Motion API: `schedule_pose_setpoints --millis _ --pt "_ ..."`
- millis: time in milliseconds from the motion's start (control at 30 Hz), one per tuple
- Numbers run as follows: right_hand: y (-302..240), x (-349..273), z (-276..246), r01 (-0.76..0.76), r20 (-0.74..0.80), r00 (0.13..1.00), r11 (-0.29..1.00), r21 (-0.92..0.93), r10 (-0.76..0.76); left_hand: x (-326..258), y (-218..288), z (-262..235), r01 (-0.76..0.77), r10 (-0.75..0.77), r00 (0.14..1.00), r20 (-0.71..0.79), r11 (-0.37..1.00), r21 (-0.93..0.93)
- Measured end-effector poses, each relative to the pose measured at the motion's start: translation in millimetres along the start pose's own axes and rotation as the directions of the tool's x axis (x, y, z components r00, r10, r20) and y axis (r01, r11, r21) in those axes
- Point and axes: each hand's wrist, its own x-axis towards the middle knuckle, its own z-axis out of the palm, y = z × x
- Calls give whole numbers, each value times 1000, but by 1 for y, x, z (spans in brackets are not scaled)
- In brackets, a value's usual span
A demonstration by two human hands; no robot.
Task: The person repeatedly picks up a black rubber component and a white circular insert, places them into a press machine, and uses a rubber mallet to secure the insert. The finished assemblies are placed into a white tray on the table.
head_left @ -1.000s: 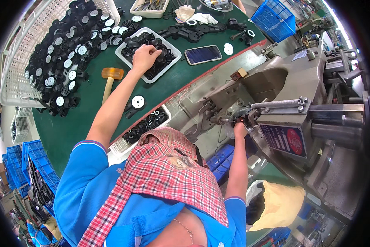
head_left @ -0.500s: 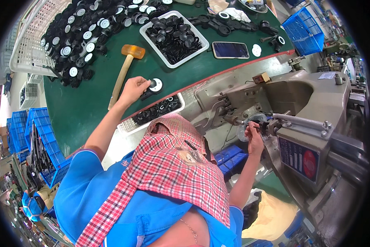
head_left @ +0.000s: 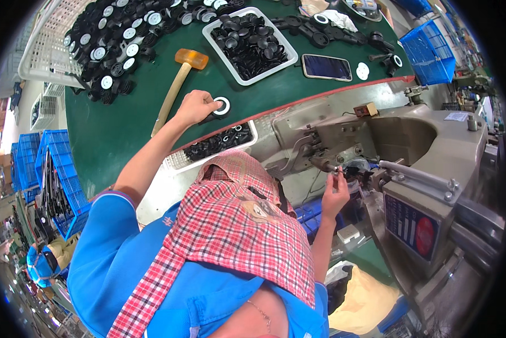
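My left hand point(head_left: 198, 107) is closed, its thumb and fingertips pressed against the near left side of a black wheel with a white ring point(head_left: 222, 106) and a dark centre. The wheel lies near the red edge of the green table point(head_left: 123, 135). My right hand point(head_left: 335, 194) pinches something small by the metal spindle of a grey machine point(head_left: 416, 121). What it is cannot be made out. Clear plastic and black parts point(head_left: 359, 169) sit beside those fingers. A mallet with an orange head point(head_left: 191, 58) and wooden handle lies left of the wheel.
A white tray of black round caps point(head_left: 250, 48) stands beyond my left hand. Black wheel parts with white discs point(head_left: 115, 50) are heaped at far left. A phone point(head_left: 327, 67) lies on the right. Another white tray of black parts point(head_left: 219, 141) is below the table edge.
The wheel's centre, white before with a black cap held over it, now looks dark inside a white ring. My right hand has shifted left, away from the black parts towards the spindle tip.
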Motion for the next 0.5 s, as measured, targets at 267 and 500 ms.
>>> schedule_pose_setpoints --millis 267,500 --pt "-20 -38 36 -368 222 915 923 112 338 -8 -6 -18 62 -38 993 -113 973 221" --pt "-119 17 110 194 460 824 928 318 -330 -11 -107 -23 78 136 867 -479 913 400"
